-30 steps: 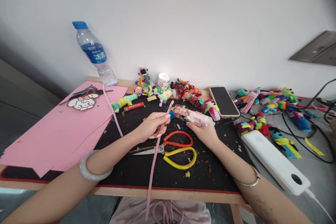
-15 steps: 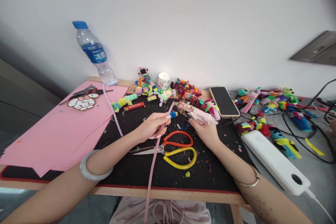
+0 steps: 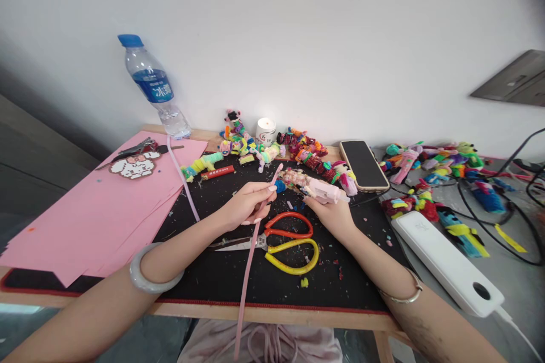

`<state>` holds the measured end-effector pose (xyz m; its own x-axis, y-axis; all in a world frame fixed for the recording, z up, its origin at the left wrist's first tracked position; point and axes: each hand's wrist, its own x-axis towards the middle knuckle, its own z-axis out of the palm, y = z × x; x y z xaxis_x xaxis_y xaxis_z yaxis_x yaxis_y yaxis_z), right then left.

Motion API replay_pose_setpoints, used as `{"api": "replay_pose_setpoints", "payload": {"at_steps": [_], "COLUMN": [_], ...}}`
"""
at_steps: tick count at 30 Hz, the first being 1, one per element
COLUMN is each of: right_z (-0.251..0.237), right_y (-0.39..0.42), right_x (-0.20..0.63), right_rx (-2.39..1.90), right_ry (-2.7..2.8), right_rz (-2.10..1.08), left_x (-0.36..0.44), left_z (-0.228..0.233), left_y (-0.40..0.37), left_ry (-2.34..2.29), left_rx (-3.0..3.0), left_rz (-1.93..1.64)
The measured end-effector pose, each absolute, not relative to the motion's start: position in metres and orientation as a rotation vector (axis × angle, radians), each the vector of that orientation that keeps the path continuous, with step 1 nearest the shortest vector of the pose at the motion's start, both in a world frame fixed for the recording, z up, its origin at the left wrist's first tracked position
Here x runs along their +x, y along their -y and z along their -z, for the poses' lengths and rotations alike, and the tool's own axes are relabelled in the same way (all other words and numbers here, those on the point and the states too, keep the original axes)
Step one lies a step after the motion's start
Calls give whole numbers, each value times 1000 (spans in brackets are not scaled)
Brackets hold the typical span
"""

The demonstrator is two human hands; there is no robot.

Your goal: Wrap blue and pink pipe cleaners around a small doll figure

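My left hand point(image 3: 251, 204) is closed, pinching a long pink pipe cleaner point(image 3: 247, 278). One short end sticks up above the fingers, and the rest hangs down past the table edge. By the fingertips is a blue fuzzy piece point(image 3: 280, 186); whether they hold it I cannot tell. My right hand point(image 3: 332, 212) is wrapped round a pink hot glue gun point(image 3: 323, 190), its front crusted with coloured fluff and a clear stick at its back. The gun's front points left, close to the blue piece. Scissors point(image 3: 266, 243) with red and yellow handles lie open beneath my hands.
Pink sheets point(image 3: 97, 215) carry a dog-shaped piece point(image 3: 134, 165) at left. A water bottle point(image 3: 155, 88) stands behind. Fuzzy figures point(image 3: 315, 159), a white cup point(image 3: 266, 130) and a phone point(image 3: 365, 165) line the back. A white power strip point(image 3: 447, 261) and cables lie right. Scraps dot the black mat point(image 3: 340, 289).
The glue gun has tilted and shifted slightly, its front now lower and nearer the blue piece. My left hand and the pipe cleaner have hardly moved.
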<state>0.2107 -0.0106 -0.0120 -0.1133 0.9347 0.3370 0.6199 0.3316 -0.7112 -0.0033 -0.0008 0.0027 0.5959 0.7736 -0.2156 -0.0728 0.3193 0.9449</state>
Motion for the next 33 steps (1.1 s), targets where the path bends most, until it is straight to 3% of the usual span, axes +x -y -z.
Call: {"api": "replay_pose_setpoints", "payload": {"at_steps": [33], "right_z": [12], "right_y": [10], "right_x": [210], "right_rx": [-1391], "right_ry": [1669], "right_rz": [-540], "left_x": [-1], "left_z": [-4], "left_y": [1], "left_ry": [-769], "left_rx": [1089], "left_rz": [-643]}}
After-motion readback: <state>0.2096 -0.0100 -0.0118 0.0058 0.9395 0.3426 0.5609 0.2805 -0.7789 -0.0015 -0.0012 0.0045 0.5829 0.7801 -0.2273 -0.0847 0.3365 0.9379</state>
